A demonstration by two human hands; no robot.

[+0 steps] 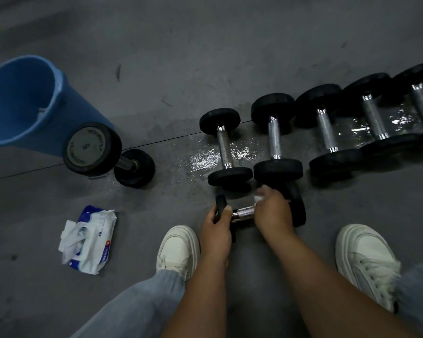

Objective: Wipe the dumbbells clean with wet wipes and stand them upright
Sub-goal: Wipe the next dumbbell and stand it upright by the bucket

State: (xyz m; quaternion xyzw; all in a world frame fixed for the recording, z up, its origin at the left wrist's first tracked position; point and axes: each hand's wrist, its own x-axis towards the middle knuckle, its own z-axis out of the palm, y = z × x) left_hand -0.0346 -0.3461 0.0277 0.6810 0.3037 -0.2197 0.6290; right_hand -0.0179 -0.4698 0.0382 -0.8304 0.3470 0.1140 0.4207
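A small black dumbbell with a chrome handle lies sideways on the grey floor between my feet. My left hand grips its left end disc. My right hand presses a white wet wipe around the handle's right part, hiding much of the right disc. Several more dumbbells lie in a row on a wet patch of floor just beyond. One dumbbell stands upright at the left. An open pack of wet wipes lies on the floor to my left.
A blue plastic bin stands at the far left, right behind the upright dumbbell. My white shoes flank the dumbbell I hold. The wet floor patch spreads under the row.
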